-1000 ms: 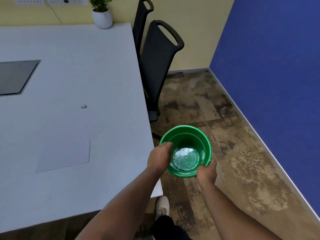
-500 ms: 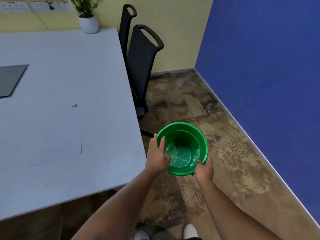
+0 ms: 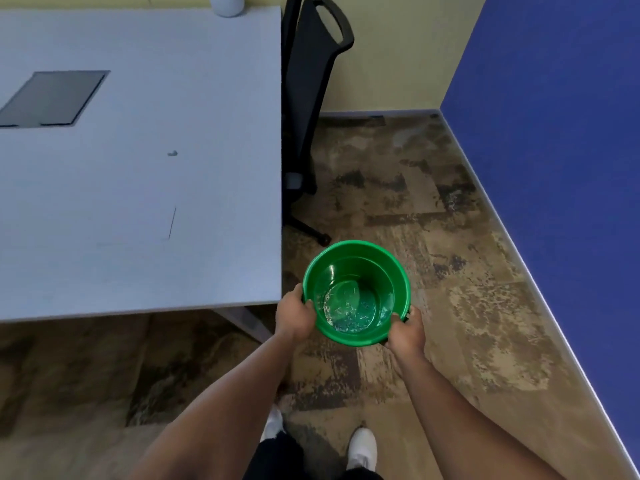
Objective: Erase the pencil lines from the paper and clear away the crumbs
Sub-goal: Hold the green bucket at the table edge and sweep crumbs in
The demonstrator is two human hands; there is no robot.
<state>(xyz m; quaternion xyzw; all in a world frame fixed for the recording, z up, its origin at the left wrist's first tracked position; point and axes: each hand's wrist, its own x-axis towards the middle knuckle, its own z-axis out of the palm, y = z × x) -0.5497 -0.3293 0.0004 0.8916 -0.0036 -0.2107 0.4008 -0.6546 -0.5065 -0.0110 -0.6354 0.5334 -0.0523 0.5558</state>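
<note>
Green bucket holds eraser crumbs.

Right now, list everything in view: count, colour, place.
round green plastic bucket: one, green, held over the floor beside the table's near right corner
eraser crumbs: many, pale, on the bucket's bottom
flat white table: one, white, left half of view
sheet of white paper: one, white, near part of the table
small grey scrap: one, grey, mid-table
dark rectangular panel: one, grey, set in the table, far left
black office chairs: two, black, against the table's right edge
white pot: one, white, far table edge
white shoes: two, bottom
left hand: grips the bucket's left rim
right hand: grips its right side
</note>
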